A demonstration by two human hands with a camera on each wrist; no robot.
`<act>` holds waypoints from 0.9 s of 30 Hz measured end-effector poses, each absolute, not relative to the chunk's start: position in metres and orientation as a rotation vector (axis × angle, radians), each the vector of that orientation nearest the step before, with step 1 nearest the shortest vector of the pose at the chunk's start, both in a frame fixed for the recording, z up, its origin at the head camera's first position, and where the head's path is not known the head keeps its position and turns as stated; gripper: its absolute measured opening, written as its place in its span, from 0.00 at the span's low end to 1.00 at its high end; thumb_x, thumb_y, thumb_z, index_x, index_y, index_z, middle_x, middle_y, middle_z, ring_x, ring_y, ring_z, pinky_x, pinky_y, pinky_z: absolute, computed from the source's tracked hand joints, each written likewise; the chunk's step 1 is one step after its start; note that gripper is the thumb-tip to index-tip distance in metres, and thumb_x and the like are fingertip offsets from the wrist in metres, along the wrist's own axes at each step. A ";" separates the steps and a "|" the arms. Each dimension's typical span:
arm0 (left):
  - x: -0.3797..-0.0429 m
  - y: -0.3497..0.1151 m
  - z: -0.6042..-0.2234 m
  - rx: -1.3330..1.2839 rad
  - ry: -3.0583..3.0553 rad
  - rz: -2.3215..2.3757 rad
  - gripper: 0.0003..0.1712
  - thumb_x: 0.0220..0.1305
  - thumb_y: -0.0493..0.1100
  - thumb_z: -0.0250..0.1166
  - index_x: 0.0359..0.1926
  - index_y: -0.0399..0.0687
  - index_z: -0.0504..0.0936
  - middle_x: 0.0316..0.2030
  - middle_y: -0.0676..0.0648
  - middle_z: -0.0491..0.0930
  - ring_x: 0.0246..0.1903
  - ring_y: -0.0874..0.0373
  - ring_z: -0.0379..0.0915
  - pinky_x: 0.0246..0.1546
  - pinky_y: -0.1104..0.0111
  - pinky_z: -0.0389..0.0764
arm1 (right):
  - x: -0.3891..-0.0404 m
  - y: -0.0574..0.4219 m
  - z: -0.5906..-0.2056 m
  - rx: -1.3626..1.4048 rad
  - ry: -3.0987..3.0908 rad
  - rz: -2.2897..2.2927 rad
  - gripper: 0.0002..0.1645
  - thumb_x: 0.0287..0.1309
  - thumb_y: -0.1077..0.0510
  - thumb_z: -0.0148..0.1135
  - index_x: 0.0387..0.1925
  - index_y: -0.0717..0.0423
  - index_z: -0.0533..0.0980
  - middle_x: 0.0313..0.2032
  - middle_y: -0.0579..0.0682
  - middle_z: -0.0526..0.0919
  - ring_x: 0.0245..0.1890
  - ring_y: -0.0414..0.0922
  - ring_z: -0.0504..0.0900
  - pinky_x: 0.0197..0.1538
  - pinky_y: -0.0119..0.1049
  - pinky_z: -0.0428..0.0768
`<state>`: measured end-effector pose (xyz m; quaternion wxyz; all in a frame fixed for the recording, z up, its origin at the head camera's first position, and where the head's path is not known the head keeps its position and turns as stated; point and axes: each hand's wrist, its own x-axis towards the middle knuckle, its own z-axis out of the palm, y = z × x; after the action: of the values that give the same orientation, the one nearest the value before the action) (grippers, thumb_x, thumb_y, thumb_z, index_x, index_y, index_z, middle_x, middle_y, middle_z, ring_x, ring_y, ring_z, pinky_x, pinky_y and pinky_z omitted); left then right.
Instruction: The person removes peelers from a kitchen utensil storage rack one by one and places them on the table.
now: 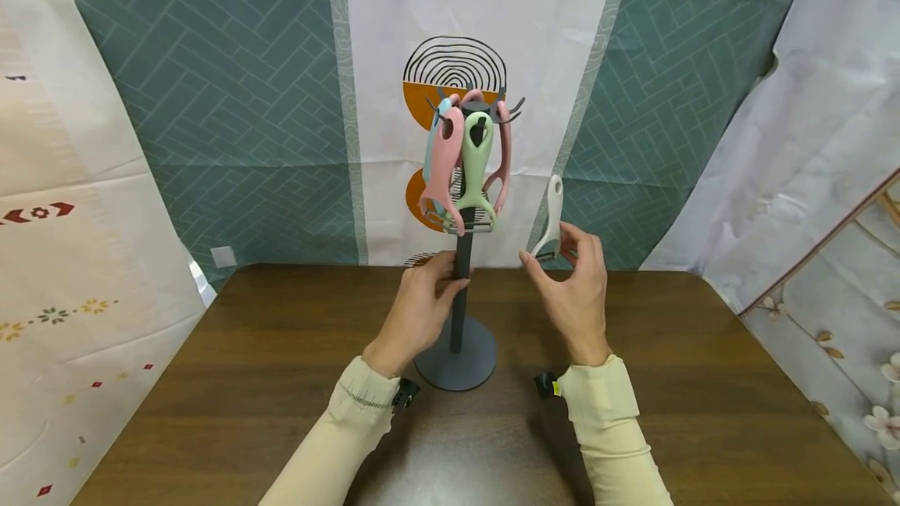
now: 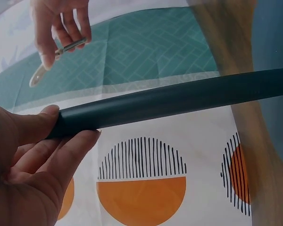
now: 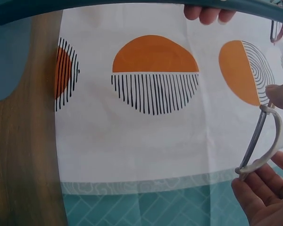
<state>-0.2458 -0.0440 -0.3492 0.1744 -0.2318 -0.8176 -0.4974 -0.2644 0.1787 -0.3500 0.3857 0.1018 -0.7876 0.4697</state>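
Observation:
My left hand (image 1: 416, 307) grips the dark grey post (image 1: 459, 318) of a stand below its hooks, thumb on one side and fingers on the other. Off to the right, my right hand (image 1: 578, 299) pinches a white Y-shaped peeler (image 1: 555, 205) by the two ends of its head. Its handle, with a hole at the end, points up. In the right wrist view the metal blade (image 3: 253, 141) shows between thumb and fingers. On the stand's hooks (image 1: 519, 109) hang a pink peeler (image 1: 444, 158), a green peeler (image 1: 476, 166), a light blue peeler (image 1: 430, 147) and more pink ones partly hidden behind.
The stand's round grey base (image 1: 457, 369) rests on a brown wooden table (image 1: 295, 381). Behind the table hangs a patterned teal and white cloth (image 1: 267, 100). Pale printed cloths hang at the left and right. A small dark device sits at each wrist.

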 end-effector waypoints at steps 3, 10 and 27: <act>-0.245 -0.045 -0.350 -0.642 -2.318 -1.412 0.17 0.68 0.34 0.66 0.56 0.44 0.82 0.48 0.46 0.88 0.49 0.56 0.87 0.46 0.64 0.88 | -0.265 0.180 -0.352 0.255 -2.020 1.198 0.39 0.52 0.52 0.80 0.63 0.60 0.74 0.49 0.60 0.75 0.50 0.50 0.75 0.62 0.48 0.80; -0.247 -0.044 -0.352 -0.647 -2.304 -1.404 0.16 0.68 0.34 0.66 0.56 0.45 0.82 0.47 0.46 0.89 0.48 0.55 0.88 0.45 0.65 0.88 | -0.266 0.183 -0.353 0.235 -2.029 1.200 0.39 0.52 0.52 0.80 0.63 0.59 0.74 0.49 0.59 0.76 0.50 0.49 0.76 0.62 0.47 0.81; -0.246 -0.043 -0.354 -0.649 -2.296 -1.412 0.17 0.68 0.36 0.67 0.56 0.46 0.82 0.47 0.47 0.89 0.47 0.57 0.88 0.44 0.65 0.88 | -0.273 0.192 -0.363 0.176 -2.090 1.180 0.40 0.52 0.53 0.80 0.63 0.61 0.73 0.49 0.60 0.75 0.47 0.53 0.75 0.60 0.50 0.79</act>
<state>-0.2464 -0.0430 -0.3543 0.1835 -0.2303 -0.8141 -0.5006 -0.2727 0.1916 -0.3629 0.3592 0.0682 -0.8106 0.4574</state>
